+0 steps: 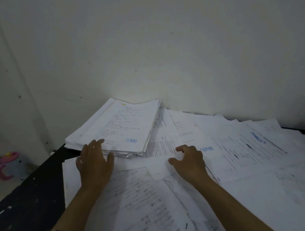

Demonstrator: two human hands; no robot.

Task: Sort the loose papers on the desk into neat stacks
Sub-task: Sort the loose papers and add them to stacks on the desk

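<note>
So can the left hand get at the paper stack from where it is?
Probably yes. The left hand already lies at the near edge of the stack, fingers spread and touching it, with nothing between them. The right hand rests on loose sheets beside it, out of the way.

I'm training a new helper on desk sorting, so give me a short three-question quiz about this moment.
1. True or false: the left hand rests at the near edge of the thick paper stack.
2. Which lies under the right hand? A) a closed book B) loose printed sheets C) a bare desk
3. Fill in: a pink-handled cup sits below the desk on the ______ side.

Key: 1 true; 2 B; 3 left.
</note>
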